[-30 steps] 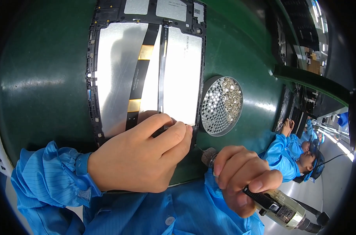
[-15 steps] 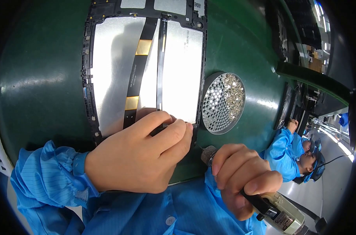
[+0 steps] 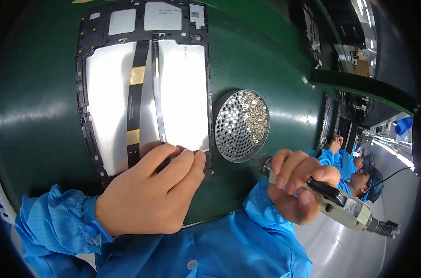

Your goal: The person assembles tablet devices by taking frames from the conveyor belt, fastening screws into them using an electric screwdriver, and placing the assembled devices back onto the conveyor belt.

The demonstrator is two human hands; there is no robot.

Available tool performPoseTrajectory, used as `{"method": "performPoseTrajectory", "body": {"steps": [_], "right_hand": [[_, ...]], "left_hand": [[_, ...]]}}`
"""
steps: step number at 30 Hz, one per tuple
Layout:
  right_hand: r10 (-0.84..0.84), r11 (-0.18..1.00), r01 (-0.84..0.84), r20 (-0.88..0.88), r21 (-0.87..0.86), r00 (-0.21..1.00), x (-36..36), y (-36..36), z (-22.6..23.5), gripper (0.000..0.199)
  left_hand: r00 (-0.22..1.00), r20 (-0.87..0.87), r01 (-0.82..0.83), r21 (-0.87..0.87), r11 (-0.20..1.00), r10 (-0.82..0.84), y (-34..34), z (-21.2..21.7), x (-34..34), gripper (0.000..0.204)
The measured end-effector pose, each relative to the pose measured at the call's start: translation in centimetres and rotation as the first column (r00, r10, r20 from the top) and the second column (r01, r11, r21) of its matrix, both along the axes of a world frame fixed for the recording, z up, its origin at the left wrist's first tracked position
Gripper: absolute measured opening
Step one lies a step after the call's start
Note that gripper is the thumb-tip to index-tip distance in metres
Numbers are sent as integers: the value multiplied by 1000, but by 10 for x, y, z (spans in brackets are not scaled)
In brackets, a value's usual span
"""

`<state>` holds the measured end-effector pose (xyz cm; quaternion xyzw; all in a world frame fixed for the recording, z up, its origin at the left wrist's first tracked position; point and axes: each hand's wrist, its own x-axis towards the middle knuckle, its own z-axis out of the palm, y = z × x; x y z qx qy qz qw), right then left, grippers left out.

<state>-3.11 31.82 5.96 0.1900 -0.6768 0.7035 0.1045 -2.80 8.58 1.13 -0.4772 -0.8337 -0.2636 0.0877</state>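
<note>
A black tablet frame (image 3: pixel 83 97) with two silvery battery panels and a dark flex strip lies on the green mat. My left hand (image 3: pixel 150 194) rests on the frame's near edge, fingertips pressing down by the right panel's lower corner; whether it holds anything is hidden. My right hand (image 3: pixel 298 185) is closed around a pale electric screwdriver (image 3: pixel 345 206), whose tip points toward the round perforated screw dish (image 3: pixel 242 125) just right of the frame. The screwdriver's cable end points to the lower right.
The green mat (image 3: pixel 34 116) covers the bench and ends at a near edge above my blue coat. A raised green rail (image 3: pixel 358 85) runs at the right, with dark parts beyond it. Another person in blue (image 3: pixel 354 167) works farther down the line.
My right hand has risen with the screwdriver and moved closer to the screw dish. The view has shifted so more of the frame's top shows. My left hand stays on the frame's near edge.
</note>
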Motion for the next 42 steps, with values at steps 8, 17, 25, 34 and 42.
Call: {"method": "performPoseTrajectory", "body": {"steps": [8,17,25,34,42], "right_hand": [[38,999,-38,7,4,999,-8,-10,-11,32],[33,999,-33,19,10,999,-9,-9,-15,32],[39,999,-39,-2,3,999,-10,-8,-19,32],[10,997,-10,0,-82,1000,-6,-8,-21,33],[-28,996,26,-15,-83,1000,-1,-9,-12,34]], "left_hand": [[999,31,-14,23,1000,13,2,-1,-2,17],[1000,13,-26,17,1000,25,3,-2,-1,16],[1000,-22,-16,50,999,17,1,-1,-1,17],[999,33,19,138,990,-24,-10,-7,3,19],[998,-19,53,94,994,-52,-13,-4,2,14]]}}
